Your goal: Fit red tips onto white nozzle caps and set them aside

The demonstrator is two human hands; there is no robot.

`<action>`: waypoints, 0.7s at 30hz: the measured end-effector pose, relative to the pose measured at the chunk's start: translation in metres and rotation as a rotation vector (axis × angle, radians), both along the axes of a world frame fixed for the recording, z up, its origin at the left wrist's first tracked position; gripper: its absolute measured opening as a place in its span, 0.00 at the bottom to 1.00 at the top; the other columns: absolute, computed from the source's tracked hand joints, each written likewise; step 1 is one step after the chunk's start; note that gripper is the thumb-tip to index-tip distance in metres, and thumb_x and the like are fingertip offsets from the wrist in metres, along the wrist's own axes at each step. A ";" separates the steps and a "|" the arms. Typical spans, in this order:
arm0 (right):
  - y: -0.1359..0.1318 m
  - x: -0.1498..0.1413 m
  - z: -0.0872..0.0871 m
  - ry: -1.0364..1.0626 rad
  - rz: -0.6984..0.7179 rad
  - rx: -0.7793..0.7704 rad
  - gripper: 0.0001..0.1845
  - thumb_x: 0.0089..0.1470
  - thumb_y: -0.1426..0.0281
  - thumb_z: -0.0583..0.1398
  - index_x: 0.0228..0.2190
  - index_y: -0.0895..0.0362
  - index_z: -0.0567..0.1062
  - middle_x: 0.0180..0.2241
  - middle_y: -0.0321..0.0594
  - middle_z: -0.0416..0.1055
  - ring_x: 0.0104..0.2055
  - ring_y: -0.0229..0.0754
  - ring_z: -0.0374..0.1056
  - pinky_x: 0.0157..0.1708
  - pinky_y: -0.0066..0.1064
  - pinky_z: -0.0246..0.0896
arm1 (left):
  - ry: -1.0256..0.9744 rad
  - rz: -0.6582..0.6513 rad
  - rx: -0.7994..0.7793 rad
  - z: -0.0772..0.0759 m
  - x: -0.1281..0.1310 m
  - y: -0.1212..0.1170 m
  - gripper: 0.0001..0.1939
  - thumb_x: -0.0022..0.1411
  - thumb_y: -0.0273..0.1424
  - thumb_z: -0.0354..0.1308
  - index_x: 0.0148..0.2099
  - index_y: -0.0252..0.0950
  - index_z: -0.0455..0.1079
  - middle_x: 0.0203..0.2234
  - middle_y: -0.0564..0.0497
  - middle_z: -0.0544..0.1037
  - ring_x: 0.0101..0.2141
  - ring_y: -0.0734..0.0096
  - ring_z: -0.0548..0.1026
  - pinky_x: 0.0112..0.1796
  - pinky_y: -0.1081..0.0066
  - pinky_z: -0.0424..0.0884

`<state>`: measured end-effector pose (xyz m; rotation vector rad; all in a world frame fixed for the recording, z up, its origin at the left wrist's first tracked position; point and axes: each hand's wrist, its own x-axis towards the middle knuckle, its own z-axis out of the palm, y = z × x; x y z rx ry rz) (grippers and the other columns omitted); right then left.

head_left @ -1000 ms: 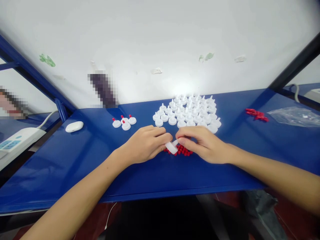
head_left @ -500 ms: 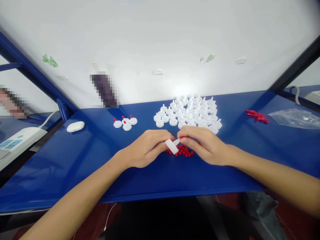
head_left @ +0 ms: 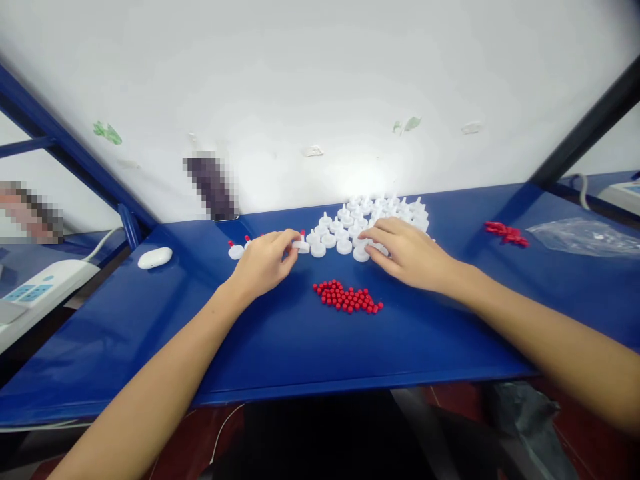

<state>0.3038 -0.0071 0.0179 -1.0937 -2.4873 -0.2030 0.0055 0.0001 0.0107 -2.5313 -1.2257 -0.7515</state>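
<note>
A white spout cap (head_left: 301, 247) with a red tip is pinched between the thumb and fingers of my left hand (head_left: 263, 263), just left of the white group. My right hand (head_left: 413, 253) reaches into the cluster of plain white spout caps (head_left: 344, 245). Its thumb and index finger close around a white spout cap (head_left: 361, 253) at the front of that cluster, and the hand hides some of the others. Small red tip caps (head_left: 350, 298) lie in a loose patch on the table between my hands and the front edge.
Red-tipped spout caps (head_left: 235, 252) stand at the left, partly behind my left hand. A white earbud case (head_left: 155, 258) and a power strip (head_left: 43, 293) lie farther left. At the right are red pieces (head_left: 506, 233) and a clear plastic bag (head_left: 585, 238) on the blue table (head_left: 280, 360).
My hands have moved apart from above the red tip caps. The left carried the red-tipped spout cap left and away from me; the right let go of it and moved to the white cluster.
</note>
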 end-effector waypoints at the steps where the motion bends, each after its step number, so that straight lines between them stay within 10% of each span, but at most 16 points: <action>1: 0.000 -0.001 -0.002 -0.028 -0.013 0.009 0.16 0.64 0.68 0.51 0.46 0.61 0.74 0.39 0.48 0.72 0.42 0.50 0.66 0.43 0.38 0.58 | 0.017 0.051 -0.008 0.000 0.000 0.000 0.08 0.63 0.25 0.53 0.44 0.34 0.69 0.29 0.50 0.76 0.29 0.69 0.73 0.31 0.70 0.67; 12: -0.006 -0.007 -0.003 -0.057 -0.015 0.099 0.12 0.64 0.69 0.54 0.37 0.57 0.77 0.30 0.40 0.73 0.34 0.43 0.63 0.37 0.36 0.43 | 0.461 0.222 -0.020 -0.003 0.013 -0.002 0.11 0.63 0.20 0.48 0.44 0.31 0.70 0.34 0.42 0.75 0.38 0.56 0.73 0.36 0.62 0.70; 21: -0.011 -0.012 -0.005 0.175 0.071 0.046 0.13 0.64 0.69 0.53 0.37 0.60 0.76 0.15 0.28 0.61 0.18 0.32 0.51 0.40 0.35 0.53 | 0.459 0.232 -0.078 -0.001 0.011 -0.008 0.12 0.65 0.21 0.47 0.42 0.30 0.72 0.34 0.42 0.74 0.37 0.57 0.74 0.37 0.61 0.71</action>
